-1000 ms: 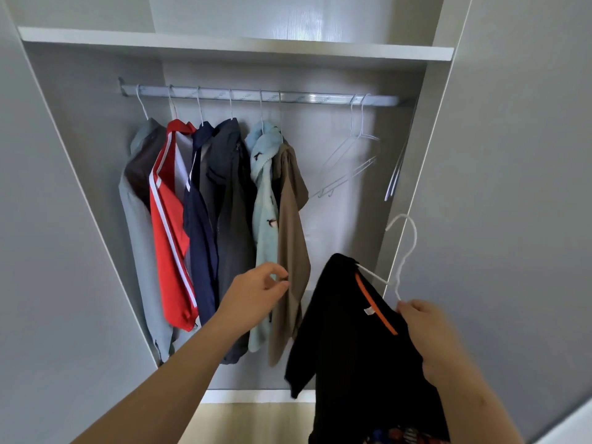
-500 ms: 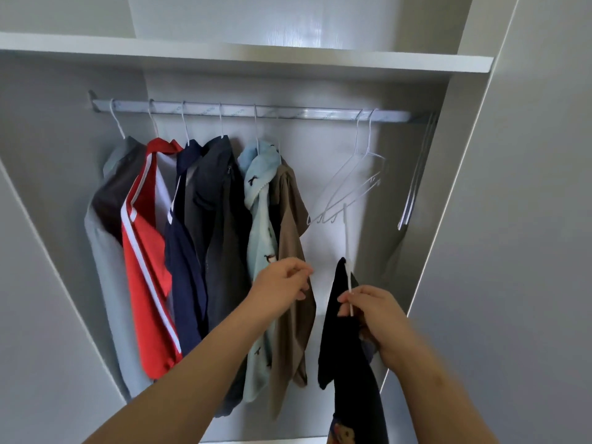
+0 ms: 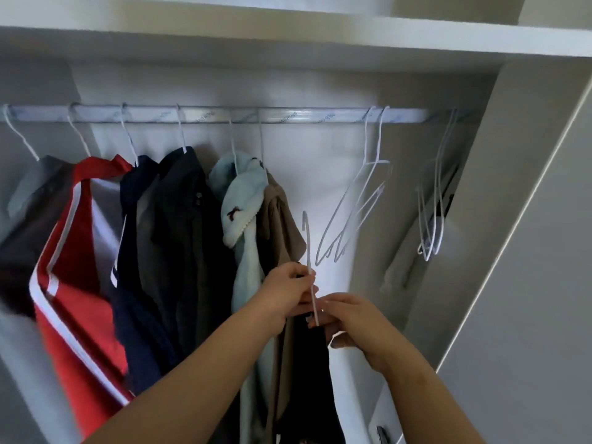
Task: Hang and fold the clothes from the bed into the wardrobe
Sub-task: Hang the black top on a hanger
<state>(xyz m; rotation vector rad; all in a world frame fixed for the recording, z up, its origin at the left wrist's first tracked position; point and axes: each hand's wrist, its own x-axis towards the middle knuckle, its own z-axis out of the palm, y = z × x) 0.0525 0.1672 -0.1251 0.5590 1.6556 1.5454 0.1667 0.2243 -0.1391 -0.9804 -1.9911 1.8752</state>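
View up at the rail [image 3: 304,114]. The hanger [image 3: 308,248] carries a black shirt [image 3: 307,363] and is held just right of the brown top [image 3: 278,225]. Its stem is upright, the top leaning a little left. The hook is seen almost edge-on, so I can't tell which way it opens. The shirt hangs straight down below the hands, its lower part out of frame.

Key relation: the rail lies well above the hook and farther in. A bare stretch of rail, between the brown top and the spare hangers [image 3: 358,206], sits nearly straight over the hook. Likely next move: lift up and away, then hook over that stretch.

Left hand [image 3: 286,293]: arm reaches up from lower left, thumb and fingertips pinching the stem partway up. It is nearer the hook, so probably the guiding hand.

Right hand [image 3: 350,322]: just beside and below, fingers curled round the hanger's base where the shirt gathers, likely taking the weight. The hands are almost touching.
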